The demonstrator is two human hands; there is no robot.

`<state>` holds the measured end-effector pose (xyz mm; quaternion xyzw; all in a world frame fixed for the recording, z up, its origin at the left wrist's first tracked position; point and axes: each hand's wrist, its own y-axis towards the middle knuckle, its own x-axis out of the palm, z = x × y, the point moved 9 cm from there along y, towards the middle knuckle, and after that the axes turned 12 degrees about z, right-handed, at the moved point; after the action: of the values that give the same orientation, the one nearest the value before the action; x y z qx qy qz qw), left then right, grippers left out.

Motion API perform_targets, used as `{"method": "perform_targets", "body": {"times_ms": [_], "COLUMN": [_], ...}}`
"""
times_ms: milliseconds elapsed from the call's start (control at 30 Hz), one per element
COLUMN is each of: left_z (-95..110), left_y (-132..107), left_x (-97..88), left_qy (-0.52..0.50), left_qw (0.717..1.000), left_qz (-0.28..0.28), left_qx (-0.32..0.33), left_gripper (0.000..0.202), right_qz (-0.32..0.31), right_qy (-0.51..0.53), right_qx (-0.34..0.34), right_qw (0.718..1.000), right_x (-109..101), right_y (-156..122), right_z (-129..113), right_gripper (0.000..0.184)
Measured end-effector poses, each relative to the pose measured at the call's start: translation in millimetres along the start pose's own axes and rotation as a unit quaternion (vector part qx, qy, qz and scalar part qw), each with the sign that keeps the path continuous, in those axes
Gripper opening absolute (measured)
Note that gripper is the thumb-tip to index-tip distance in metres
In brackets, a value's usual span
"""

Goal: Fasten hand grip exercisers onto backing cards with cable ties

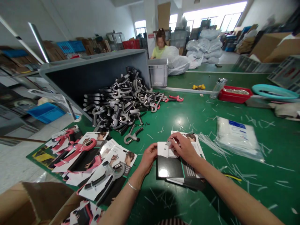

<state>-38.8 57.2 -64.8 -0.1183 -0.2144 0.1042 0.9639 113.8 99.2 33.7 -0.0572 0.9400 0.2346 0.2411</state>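
My left hand (pixel 147 159), with a thin bracelet at the wrist, grips the left edge of a printed card (pixel 167 162) that is white on top and black below. My right hand (pixel 184 148) pinches a small clear plastic piece (pixel 169 143) at the card's top edge. Under the card lies a loose stack of printed cards (pixel 189 168). A heap of grey and black hand grip exercisers (pixel 117 103) stands beyond my hands. To my left lie several carded exercisers, including pink ones (pixel 77 150) and a grey one (pixel 105 176).
The green work mat (pixel 255 175) is strewn with thin white plastic strips (pixel 211 143), and a clear bag of white strips (pixel 236 137) lies right. Beyond are a grey bin (pixel 93 75), a grey crate (pixel 158 72), a red tray (pixel 235 93) and a seated co-worker (pixel 159 47).
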Motion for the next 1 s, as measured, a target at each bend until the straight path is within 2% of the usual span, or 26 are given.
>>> {"method": "perform_targets", "body": {"times_ms": [200,300,400,467,533,667,767,833,900,1000], "left_z": [-6.3,-6.8,-5.3,-5.4,-5.6,2.2,11.6,15.8,16.0,5.1], "left_y": [11.3,13.6,11.5,5.2,-6.2,-34.8,-40.6,-36.2,-28.4,-15.0], "left_x": [16.6,18.1,8.2,-6.4,-20.9,-28.8,-29.6,-25.9,-16.7,1.7], "left_qy": [-0.012,0.006,0.069,0.142,0.194,0.170,0.165,0.170,0.168,0.152], "left_qw": [1.000,1.000,0.997,0.989,0.981,0.985,0.986,0.982,0.978,0.984], "left_qz": [-0.013,0.000,0.024,0.041,0.032,-0.039,-0.006,0.030,0.041,0.011], "left_qx": [-0.012,-0.005,0.014,0.013,-0.003,-0.008,0.039,0.082,0.113,0.091], "left_gripper": [0.051,0.050,0.040,0.029,0.022,0.035,0.031,0.024,0.020,0.026], "right_qz": [-0.041,-0.060,-0.041,-0.023,-0.020,-0.043,-0.046,-0.044,-0.043,-0.043], "right_qy": [-0.059,-0.059,-0.037,-0.021,-0.016,-0.027,-0.035,-0.038,-0.039,-0.042], "right_qx": [-0.072,-0.095,-0.060,-0.032,-0.021,-0.033,-0.039,-0.041,-0.044,-0.054], "right_qw": [0.995,0.992,0.997,0.999,0.999,0.998,0.998,0.997,0.997,0.997], "right_x": [13.1,18.2,13.2,8.7,7.7,12.2,12.7,12.0,11.3,11.7], "right_y": [-4.1,-4.3,-1.3,-0.2,-0.7,-1.9,-1.0,-0.7,-1.2,-2.6], "right_z": [-9.5,-14.2,-9.8,-4.5,-1.6,-2.6,-4.7,-5.9,-7.0,-8.5], "right_gripper": [0.009,0.008,0.006,0.004,0.004,0.005,0.006,0.006,0.007,0.011]}}
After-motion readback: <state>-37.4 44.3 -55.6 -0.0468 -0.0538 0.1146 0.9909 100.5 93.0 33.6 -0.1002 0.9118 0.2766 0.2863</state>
